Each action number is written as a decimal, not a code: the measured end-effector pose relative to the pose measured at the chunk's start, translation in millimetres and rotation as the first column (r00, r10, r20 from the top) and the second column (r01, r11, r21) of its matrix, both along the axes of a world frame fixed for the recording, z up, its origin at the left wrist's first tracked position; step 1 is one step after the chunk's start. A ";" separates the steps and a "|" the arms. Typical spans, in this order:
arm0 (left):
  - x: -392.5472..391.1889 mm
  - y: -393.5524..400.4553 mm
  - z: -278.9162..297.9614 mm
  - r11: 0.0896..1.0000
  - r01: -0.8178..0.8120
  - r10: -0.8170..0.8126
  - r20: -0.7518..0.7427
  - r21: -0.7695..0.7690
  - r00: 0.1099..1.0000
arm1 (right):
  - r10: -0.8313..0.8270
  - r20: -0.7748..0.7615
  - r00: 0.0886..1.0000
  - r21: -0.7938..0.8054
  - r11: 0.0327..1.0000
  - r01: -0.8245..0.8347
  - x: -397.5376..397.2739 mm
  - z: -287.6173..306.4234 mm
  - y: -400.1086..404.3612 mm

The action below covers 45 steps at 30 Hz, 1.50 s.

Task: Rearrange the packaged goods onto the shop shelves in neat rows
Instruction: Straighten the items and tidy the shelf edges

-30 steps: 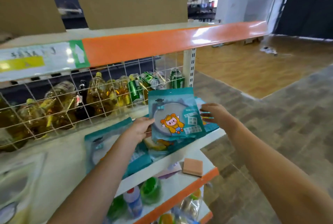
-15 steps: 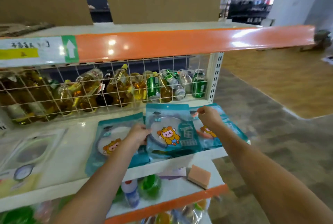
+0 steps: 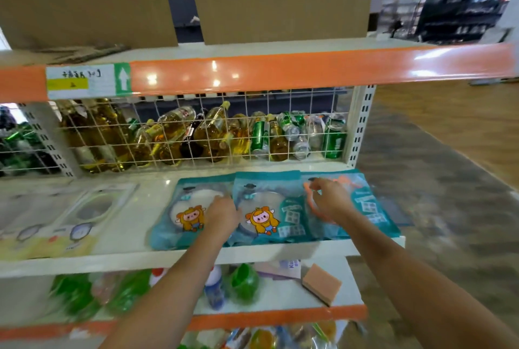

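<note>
The middle teal plastic pouch with a cartoon pig (image 3: 266,208), upright a second ago, now lies flat on the white shop shelf (image 3: 134,225), left hand (image 3: 223,215) resting open-fingered on its edge, right hand (image 3: 327,198) loosely curled over the right-hand teal pouch (image 3: 370,208), apparently holding nothing; best square edges flush next.

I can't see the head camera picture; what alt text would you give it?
Two bare hands, left hand and right hand, rest on three flat teal plastic packets with a cartoon animal, laid side by side on a white shop shelf. Behind a white wire grid lie yellow bottles and green cans.
</note>
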<state>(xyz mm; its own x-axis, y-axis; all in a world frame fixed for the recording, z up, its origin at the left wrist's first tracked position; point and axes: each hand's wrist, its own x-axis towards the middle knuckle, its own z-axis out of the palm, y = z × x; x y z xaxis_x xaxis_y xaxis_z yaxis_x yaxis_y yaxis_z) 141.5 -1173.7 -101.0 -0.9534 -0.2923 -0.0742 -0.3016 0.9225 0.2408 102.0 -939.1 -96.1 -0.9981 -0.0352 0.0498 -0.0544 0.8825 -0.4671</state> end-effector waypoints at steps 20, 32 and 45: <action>45.6 -119.8 20.4 0.970 -0.030 0.007 -0.095 -0.240 0.995 | 0.481 -0.021 0.876 0.314 0.835 -0.451 -2.6 4.3 -182.3; 179.8 -347.8 44.8 0.876 -0.363 0.358 -0.076 -0.317 0.931 | 0.793 -0.048 0.608 0.317 0.589 -0.744 90.5 24.3 -463.1; 312.5 -544.7 32.4 0.712 -0.663 0.639 -0.178 -0.232 0.749 | 0.934 -0.074 0.351 0.323 0.355 -0.877 191.4 6.9 -705.3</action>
